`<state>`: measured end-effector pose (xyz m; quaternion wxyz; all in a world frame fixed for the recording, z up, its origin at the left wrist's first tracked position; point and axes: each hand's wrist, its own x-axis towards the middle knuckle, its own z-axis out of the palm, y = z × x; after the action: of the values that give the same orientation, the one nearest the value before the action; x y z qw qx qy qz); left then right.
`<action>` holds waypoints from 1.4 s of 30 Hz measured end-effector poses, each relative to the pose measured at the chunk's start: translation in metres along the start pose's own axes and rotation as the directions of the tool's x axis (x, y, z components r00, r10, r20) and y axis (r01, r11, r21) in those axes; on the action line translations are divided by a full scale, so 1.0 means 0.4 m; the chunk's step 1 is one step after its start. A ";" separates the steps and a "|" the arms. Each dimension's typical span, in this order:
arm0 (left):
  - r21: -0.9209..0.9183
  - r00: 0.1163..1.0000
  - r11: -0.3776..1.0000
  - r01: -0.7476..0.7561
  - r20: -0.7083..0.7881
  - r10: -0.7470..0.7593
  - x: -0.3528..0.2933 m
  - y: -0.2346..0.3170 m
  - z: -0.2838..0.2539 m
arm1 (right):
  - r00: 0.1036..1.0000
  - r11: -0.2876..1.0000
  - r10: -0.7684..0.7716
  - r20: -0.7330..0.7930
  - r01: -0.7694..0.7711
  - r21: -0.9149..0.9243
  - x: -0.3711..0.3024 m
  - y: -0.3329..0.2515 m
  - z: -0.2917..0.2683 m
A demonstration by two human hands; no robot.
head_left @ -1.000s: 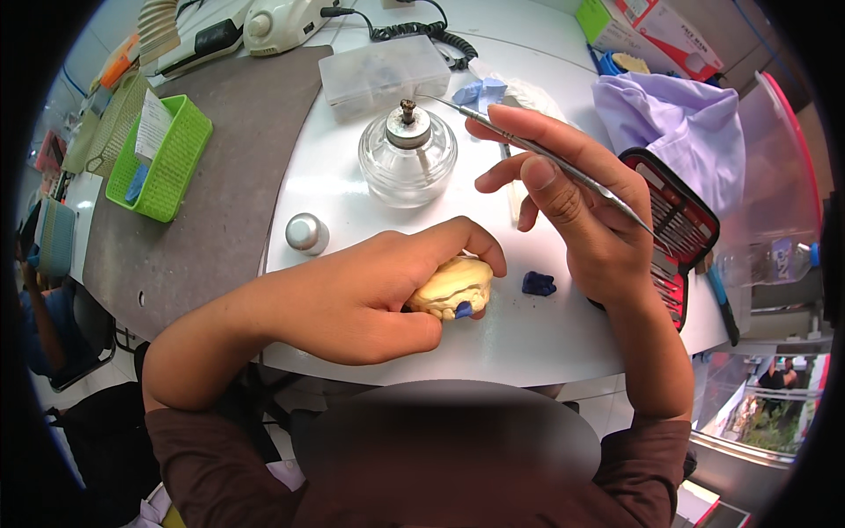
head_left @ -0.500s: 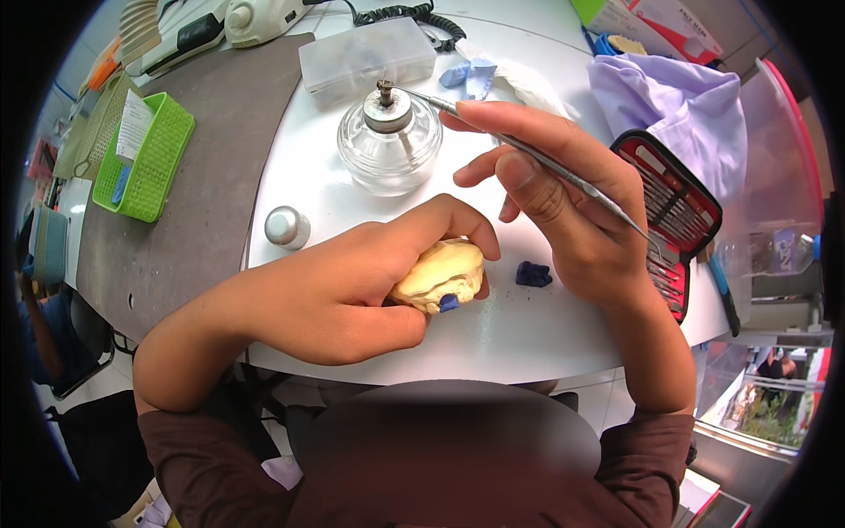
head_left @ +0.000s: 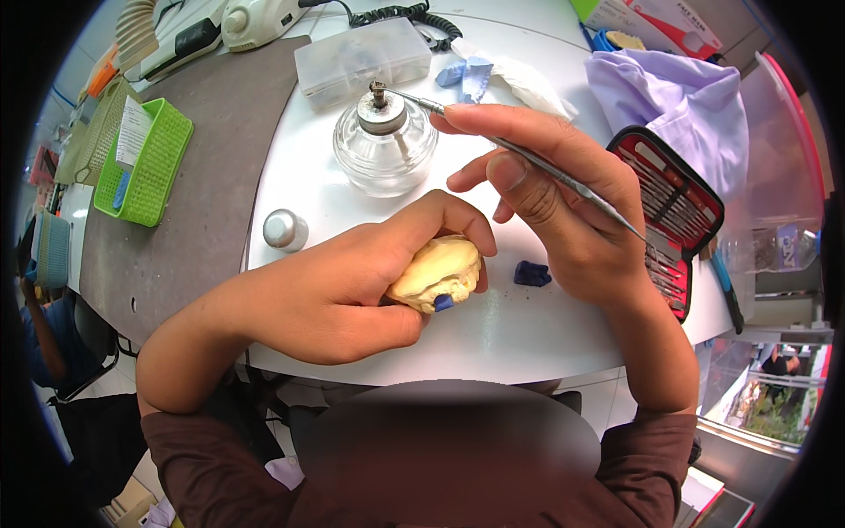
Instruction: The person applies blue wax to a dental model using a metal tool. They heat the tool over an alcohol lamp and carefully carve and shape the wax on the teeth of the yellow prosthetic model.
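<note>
Since a moment ago the right hand [head_left: 563, 202] has carried its pinched metal instrument [head_left: 528, 158] until the tip meets the glass spirit lamp's [head_left: 385, 145] wick at ten o'clock, while the left hand [head_left: 352, 282] grips the cream dental cast [head_left: 437, 273] at six.

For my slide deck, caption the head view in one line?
Left hand grips a yellow dental cast while right hand holds a metal instrument to a glass spirit lamp.
</note>
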<state>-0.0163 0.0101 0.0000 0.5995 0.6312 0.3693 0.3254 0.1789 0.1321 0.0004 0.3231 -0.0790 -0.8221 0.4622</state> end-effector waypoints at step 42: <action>-0.003 1.000 1.000 0.005 -0.021 -0.005 -0.004 -0.011 0.003 | 0.999 0.999 -0.030 -0.032 0.029 -0.018 -0.003 -0.006 -0.005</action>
<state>-0.0163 0.0080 -0.0044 0.5973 0.6259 0.3766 0.3311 0.1815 0.1316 0.0024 0.3424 -0.0769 -0.8218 0.4489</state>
